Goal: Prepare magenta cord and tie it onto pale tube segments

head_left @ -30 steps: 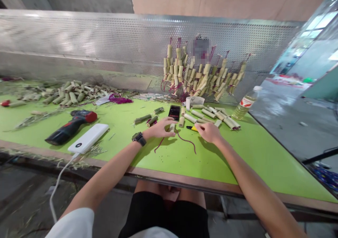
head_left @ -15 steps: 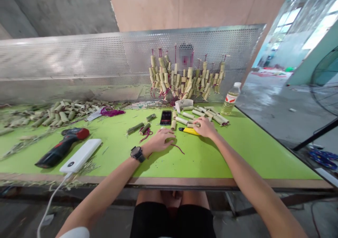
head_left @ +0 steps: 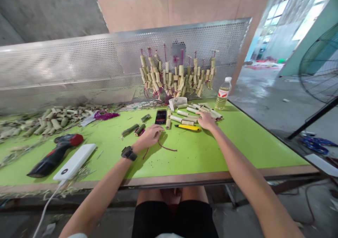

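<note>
My left hand, a dark watch on its wrist, is closed over a thin purple cord on the green table; what its fingers hold is hidden. My right hand reaches to the group of cut bamboo tubes, its fingertips at the tubes and partly hidden. Just left of my right hand lies a yellow cutter. A phone stands beyond my left hand, with a short upright tube at its right.
Strung bamboo tubes hang on the perforated metal panel. A bottle stands at the back right. To the left are a drill, a white power bank, purple cord and a tube pile.
My right hand has moved off the yellow cutter's end toward the farther tubes. My left hand has shifted slightly away from me. The camera view has turned a little to the right.
</note>
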Action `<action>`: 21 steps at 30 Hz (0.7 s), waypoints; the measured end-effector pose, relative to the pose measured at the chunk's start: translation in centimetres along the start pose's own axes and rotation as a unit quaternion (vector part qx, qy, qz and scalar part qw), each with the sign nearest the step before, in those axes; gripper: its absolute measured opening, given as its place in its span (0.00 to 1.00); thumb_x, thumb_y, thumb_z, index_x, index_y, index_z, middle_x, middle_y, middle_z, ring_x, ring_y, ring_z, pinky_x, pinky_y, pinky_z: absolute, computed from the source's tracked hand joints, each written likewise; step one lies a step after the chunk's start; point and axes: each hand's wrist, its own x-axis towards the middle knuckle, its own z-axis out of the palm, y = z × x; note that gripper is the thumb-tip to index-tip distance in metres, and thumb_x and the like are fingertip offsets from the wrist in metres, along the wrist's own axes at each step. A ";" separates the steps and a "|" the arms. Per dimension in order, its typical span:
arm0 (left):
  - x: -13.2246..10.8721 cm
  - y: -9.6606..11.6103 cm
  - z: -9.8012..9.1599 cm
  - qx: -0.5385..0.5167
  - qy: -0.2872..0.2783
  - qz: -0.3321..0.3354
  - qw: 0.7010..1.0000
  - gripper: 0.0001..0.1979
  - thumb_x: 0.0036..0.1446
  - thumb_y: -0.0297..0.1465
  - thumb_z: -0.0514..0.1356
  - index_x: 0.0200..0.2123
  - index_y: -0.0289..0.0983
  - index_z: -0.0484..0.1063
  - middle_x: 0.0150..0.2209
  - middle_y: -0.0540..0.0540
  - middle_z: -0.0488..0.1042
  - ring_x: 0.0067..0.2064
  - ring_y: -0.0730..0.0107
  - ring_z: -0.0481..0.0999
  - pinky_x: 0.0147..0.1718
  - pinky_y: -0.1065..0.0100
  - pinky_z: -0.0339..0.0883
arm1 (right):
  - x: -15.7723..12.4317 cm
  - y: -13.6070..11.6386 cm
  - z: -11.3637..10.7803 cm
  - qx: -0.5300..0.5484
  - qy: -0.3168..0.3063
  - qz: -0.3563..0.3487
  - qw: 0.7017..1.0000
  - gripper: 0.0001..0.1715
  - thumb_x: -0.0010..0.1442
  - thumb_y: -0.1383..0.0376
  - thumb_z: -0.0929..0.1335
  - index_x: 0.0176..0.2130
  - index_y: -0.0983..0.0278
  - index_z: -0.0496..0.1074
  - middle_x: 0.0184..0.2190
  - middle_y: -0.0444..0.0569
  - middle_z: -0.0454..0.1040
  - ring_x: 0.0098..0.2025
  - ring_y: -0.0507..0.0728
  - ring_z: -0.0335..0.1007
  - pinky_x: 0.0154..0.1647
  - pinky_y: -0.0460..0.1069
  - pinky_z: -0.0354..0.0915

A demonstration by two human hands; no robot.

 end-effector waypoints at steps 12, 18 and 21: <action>-0.2 -0.4 -0.3 -0.045 -0.001 -0.008 0.999 0.20 0.69 0.27 0.47 0.54 0.38 0.76 0.61 0.37 0.74 0.62 0.54 0.73 0.66 0.44 0.66 | -0.1 0.4 -0.1 -0.049 -0.021 -0.016 0.998 0.19 0.58 0.59 0.72 0.49 0.59 0.81 0.63 0.61 0.71 0.67 0.78 0.59 0.65 0.78 0.56; -0.9 -0.2 -1.1 -0.053 -0.029 0.048 0.997 0.20 0.57 0.23 0.55 0.50 0.40 0.77 0.65 0.41 0.71 0.66 0.52 0.70 0.69 0.46 0.62 | 0.9 1.3 0.1 0.120 0.097 0.033 0.988 0.25 0.67 0.62 0.57 0.41 0.64 0.82 0.54 0.60 0.79 0.61 0.67 0.69 0.64 0.60 0.62; -1.3 1.5 -1.2 -0.032 -0.053 0.102 0.993 0.21 0.54 0.26 0.61 0.52 0.39 0.76 0.66 0.39 0.70 0.67 0.47 0.68 0.70 0.44 0.60 | 1.5 1.9 0.2 0.135 0.128 0.094 0.978 0.33 0.69 0.63 0.50 0.49 0.66 0.79 0.53 0.62 0.80 0.55 0.67 0.74 0.56 0.57 0.67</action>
